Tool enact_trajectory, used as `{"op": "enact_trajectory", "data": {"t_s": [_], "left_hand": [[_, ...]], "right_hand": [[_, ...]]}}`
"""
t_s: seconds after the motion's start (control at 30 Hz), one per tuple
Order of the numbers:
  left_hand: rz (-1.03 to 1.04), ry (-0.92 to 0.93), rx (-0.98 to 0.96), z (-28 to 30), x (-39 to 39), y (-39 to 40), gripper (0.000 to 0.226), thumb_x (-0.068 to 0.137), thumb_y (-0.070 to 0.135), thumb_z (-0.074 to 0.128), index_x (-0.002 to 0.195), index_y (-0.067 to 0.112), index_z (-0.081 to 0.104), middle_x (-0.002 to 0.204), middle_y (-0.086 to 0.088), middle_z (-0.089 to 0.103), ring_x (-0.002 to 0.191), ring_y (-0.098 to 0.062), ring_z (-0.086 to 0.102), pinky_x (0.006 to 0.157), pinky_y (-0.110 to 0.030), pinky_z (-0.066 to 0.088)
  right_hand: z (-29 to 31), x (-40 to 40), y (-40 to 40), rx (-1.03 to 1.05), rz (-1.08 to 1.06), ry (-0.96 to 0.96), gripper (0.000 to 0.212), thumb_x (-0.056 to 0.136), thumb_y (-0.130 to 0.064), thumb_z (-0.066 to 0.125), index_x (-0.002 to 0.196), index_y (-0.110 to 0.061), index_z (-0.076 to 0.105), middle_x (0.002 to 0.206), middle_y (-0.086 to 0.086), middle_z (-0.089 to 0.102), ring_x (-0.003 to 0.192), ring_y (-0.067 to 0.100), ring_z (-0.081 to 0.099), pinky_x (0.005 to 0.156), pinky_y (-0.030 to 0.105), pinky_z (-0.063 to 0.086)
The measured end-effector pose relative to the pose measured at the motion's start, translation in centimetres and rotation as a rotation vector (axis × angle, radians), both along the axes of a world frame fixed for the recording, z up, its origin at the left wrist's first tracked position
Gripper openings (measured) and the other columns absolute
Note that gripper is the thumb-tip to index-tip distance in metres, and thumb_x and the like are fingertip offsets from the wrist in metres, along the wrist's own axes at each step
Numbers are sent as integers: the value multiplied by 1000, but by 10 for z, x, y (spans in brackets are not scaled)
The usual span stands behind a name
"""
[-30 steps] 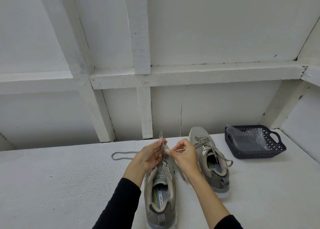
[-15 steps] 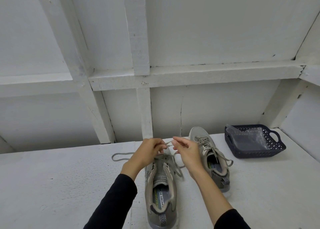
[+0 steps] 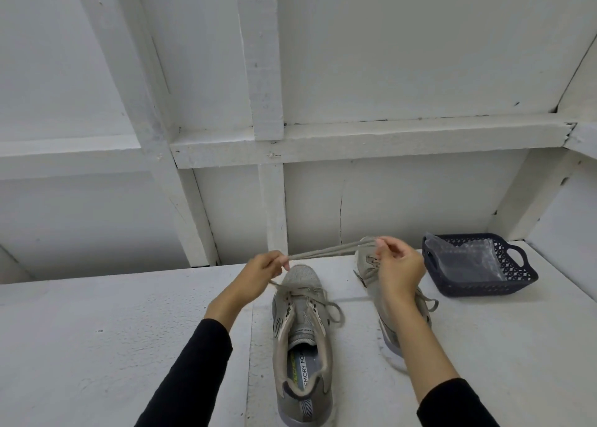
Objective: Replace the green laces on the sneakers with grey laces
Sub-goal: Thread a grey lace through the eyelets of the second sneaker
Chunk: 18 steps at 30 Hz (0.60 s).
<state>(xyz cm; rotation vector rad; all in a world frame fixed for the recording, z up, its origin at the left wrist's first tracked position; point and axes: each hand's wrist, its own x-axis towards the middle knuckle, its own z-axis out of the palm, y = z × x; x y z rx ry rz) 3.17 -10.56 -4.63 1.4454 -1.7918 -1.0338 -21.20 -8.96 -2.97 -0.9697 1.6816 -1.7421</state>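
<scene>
As the two hands draw apart from where they met half a second ago, a grey lace [image 3: 329,251] now runs taut above the white table [image 3: 113,329], where before it hung in slack loops. The near sneaker [image 3: 302,336], grey-beige with its heel toward the camera, lies between black-sleeved forearms, its lace crossing only the top eyelets and curling loose on its right side. The far sneaker [image 3: 366,266], fully laced, lies just beside it, largely behind the right wrist. A dark basket [image 3: 491,286] holding clear plastic sits at the table's right end. The left hand [image 3: 258,273] pinches one end of the stretched lace; the right hand [image 3: 399,271] pinches the other end.
</scene>
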Motion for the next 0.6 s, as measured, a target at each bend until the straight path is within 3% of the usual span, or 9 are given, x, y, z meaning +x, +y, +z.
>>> {"op": "enact_trajectory", "data": {"t_s": [0.1, 0.17, 0.27, 0.37, 0.43, 0.47, 0.5, 0.6], "left_hand": [[30, -8, -48, 7, 1, -1, 32, 103, 28, 43, 76, 19, 56, 63, 8, 39, 60, -7, 36, 62, -23, 38], [-10, -114, -110, 10, -5, -1, 32, 103, 35, 42, 75, 24, 54, 66, 6, 40, 61, -10, 36, 59, -23, 33], [-80, -213, -156, 13, -16, -1, 31, 102, 41, 42, 74, 33, 53, 70, 8, 48, 68, -13, 43, 66, -30, 37], [-114, -258, -168, 12, -22, -3, 30, 101, 43, 44, 72, 39, 53, 74, 2, 57, 73, -14, 51, 73, -36, 45], [-138, -260, -159, 10, -20, -4, 28, 100, 46, 44, 75, 38, 55, 79, -4, 59, 76, -22, 54, 75, -40, 48], [-148, -244, -150, 10, -19, -4, 28, 99, 48, 45, 75, 38, 57, 80, -5, 59, 77, -23, 54, 76, -40, 48], [-156, -220, -132, 8, -16, -5, 29, 99, 48, 45, 76, 37, 58, 79, -6, 58, 75, -22, 52, 74, -37, 47], [-175, -73, -53, 11, -10, 0, 30, 101, 38, 46, 81, 26, 64, 70, 2, 47, 65, -6, 43, 67, -23, 38]], "right_hand": [[-5, -3, 0, 130, 42, 273, 10, 91, -4, 61, 93, -7, 70, 89, 5, 68, 83, 19, 61, 82, 37, 54], [-13, 5, 0, 173, 88, 540, 22, 94, -7, 56, 116, -4, 63, 119, 9, 62, 111, 25, 52, 96, 36, 43], [-14, 30, 3, 82, 313, 564, 37, 103, -19, 41, 136, -6, 48, 136, 8, 52, 131, 22, 41, 106, 31, 31], [-14, 50, 8, 216, 614, 269, 40, 105, -36, 26, 132, -16, 49, 119, 0, 65, 116, 13, 53, 92, 23, 35], [-14, 50, 10, 296, 747, 105, 48, 105, -42, 23, 110, -12, 61, 79, 3, 70, 82, 13, 62, 74, 23, 40], [-15, 46, 10, 305, 789, 54, 50, 104, -43, 27, 94, -10, 64, 59, 1, 59, 61, 13, 57, 65, 23, 40], [-15, 42, 9, 302, 805, 10, 48, 102, -43, 35, 81, -9, 61, 52, -2, 46, 47, 10, 47, 58, 23, 38], [-10, 25, 4, 213, 722, -248, 36, 98, -35, 50, 75, -8, 53, 57, -4, 33, 43, 6, 30, 46, 18, 31]]}}
